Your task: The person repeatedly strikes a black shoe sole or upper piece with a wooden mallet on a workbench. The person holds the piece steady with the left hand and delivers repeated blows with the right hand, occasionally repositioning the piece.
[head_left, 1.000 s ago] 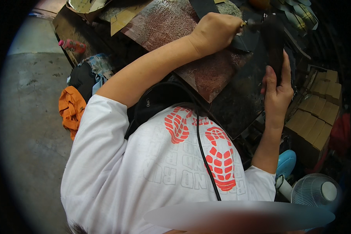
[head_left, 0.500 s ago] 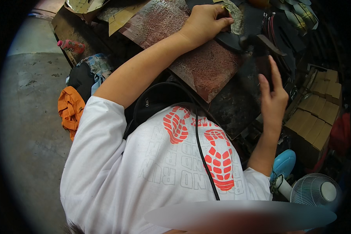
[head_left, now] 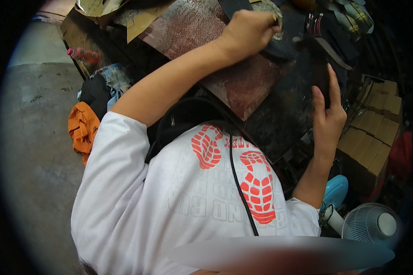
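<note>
My left hand [head_left: 249, 35] is closed in a pinch above the bench, over a dark piece with a pale, rough patch [head_left: 267, 6]. A small yellowish bit shows at its fingertips, too small to name. My right hand [head_left: 329, 117] is closed on the dark handle of a hammer, with thumb and forefinger lying along it. The curved dark hammer head [head_left: 336, 54] points away from me, to the right of my left hand. Beneath my left wrist lies a reddish-brown, mottled sheet [head_left: 238, 89].
Several cardboard boxes [head_left: 369, 137] stand at the right, with a fan [head_left: 369, 224] and a blue seat [head_left: 336, 191] nearer. At left are an orange cloth [head_left: 83, 128] and a pink bottle [head_left: 83, 55]. Thin red-and-black strips [head_left: 314, 25] lie at the far right of the bench.
My right hand and the hammer have shifted slightly to the right. My left hand has moved a little right and nearer, still pinched.
</note>
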Motion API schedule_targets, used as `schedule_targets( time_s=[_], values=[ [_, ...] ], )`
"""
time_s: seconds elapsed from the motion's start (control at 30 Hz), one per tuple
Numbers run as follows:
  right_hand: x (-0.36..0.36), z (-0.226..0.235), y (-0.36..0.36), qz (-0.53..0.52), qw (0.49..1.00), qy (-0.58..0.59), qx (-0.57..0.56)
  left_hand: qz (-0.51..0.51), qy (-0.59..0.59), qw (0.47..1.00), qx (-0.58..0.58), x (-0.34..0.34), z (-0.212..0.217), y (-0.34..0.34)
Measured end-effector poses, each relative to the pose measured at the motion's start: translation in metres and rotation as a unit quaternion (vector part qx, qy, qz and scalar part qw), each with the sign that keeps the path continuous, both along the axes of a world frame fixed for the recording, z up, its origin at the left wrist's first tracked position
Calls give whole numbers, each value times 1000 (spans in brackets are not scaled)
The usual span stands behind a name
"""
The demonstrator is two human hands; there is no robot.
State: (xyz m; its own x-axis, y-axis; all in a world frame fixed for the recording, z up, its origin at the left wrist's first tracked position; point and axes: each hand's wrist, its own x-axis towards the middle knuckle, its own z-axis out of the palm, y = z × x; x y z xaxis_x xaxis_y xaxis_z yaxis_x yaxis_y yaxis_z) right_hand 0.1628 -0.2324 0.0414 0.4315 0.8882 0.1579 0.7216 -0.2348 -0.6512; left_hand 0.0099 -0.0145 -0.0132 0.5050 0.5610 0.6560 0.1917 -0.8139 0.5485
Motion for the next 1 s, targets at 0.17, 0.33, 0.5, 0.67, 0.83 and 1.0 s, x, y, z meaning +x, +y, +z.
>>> schedule_targets(
  time_s=[0.17, 0.33, 0.5, 0.67, 0.83, 1.0],
  values=[
    [-4, -9, -7, 54, 997, -48, -17, -45, -55, 918, -391, -11, 8, 4],
    [-3, -19, -7, 16, 998, -56, -18, -52, -37, 928, -367, -13, 13, 1],
    [-1, 34, -7, 12, 996, -53, 71, -33, 10, 974, -222, -12, 10, 1],
    [-21, 110, 2, 3, 924, 8, 382, -7, -1, 999, 54, 7, -1, -5],
    [-11, 32, 10, 39, 996, -24, 74, -43, 15, 994, 95, 11, -4, -7],
    [14, -8, 6, -79, 979, 187, -24, -12, -37, 983, -180, 0, -2, 3]
  ],
)
